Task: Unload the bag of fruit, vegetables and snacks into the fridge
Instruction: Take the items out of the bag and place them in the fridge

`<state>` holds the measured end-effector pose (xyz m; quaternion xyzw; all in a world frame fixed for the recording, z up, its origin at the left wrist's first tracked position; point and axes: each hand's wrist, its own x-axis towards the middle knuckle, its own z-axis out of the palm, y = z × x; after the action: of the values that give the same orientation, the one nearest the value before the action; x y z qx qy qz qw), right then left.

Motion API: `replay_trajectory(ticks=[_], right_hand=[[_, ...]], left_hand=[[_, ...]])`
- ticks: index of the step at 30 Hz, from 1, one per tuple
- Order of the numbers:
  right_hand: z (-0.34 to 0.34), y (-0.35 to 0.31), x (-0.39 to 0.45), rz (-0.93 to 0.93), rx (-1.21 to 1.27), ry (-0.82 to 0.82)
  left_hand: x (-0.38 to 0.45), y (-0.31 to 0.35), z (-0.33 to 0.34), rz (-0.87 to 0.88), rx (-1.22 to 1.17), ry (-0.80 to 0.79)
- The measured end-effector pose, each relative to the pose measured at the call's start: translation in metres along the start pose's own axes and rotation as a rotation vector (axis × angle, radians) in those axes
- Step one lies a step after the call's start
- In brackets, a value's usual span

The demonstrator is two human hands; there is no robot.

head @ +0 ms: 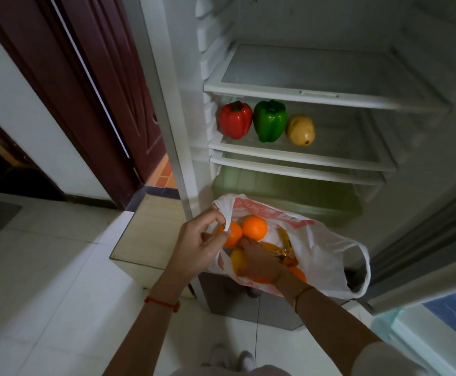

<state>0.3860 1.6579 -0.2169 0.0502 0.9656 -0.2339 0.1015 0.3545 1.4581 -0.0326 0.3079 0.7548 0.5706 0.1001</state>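
Observation:
A white plastic bag with red print hangs in front of the open fridge. My left hand pinches its left handle. Oranges, a yellow fruit and a gold snack packet show inside. My right hand reaches into the bag among them; its fingers are hidden, so I cannot tell what it grips. On the middle shelf stand a red pepper, a green pepper and a yellow pear.
The top shelf and the green-tinted drawer lie above and below the middle shelf. A pale wooden box stands left of the fridge. A dark red door is at left. The fridge door stands open at right.

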Motion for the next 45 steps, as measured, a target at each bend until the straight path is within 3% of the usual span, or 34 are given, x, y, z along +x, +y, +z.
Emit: replay_trajectory(ticks=[4,12,19,24,28,34,42,45], right_hand=[[-0.033,-0.002,-0.01,0.007,0.147,0.105],[-0.128,-0.021,-0.047,-0.171,0.368,0.46],[-0.221,-0.063,-0.045,-0.266,0.476,0.886],[-0.302,-0.104,-0.014,-0.287,0.527,1.085],[-0.345,-0.123,0.033,-0.246,0.493,1.092],[-0.357,-0.124,0.089,-0.108,0.432,0.952],[-0.354,-0.12,0.089,-0.057,0.469,0.878],[-0.349,-0.12,0.068,-0.097,0.455,0.957]], left_hand=[[0.007,-0.002,0.001,-0.013,-0.009,0.014],[0.031,0.004,0.006,-0.026,0.009,0.062],[0.048,0.001,0.012,-0.04,0.032,0.087],[0.05,-0.001,0.012,-0.075,0.014,0.079],[0.052,-0.004,0.011,-0.082,0.039,0.082],[0.054,-0.008,0.006,-0.077,0.04,0.066],[0.054,-0.005,0.007,-0.09,0.019,0.079],[0.053,-0.003,0.008,-0.079,0.013,0.061]])
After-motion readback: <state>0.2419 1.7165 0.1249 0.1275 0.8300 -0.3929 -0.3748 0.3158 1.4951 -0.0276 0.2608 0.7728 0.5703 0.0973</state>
